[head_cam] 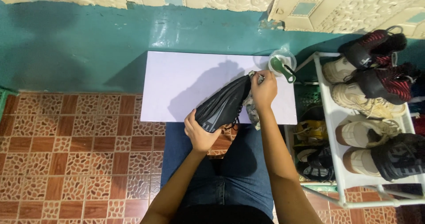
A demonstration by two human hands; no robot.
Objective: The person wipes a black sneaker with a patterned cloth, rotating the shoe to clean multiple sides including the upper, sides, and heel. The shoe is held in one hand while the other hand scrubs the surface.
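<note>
A black sports shoe is tilted over the near edge of a low white table, toe end toward me. My left hand grips its lower end from beneath. My right hand is closed at the shoe's upper end, pressing a patterned cloth that hangs down beside the shoe. My legs in blue jeans are under the table's near edge.
A clear round container with a green scoop stands at the table's far right corner. A white shoe rack with several pairs of shoes is on the right. A teal wall lies ahead; brown patterned floor tiles lie on the left.
</note>
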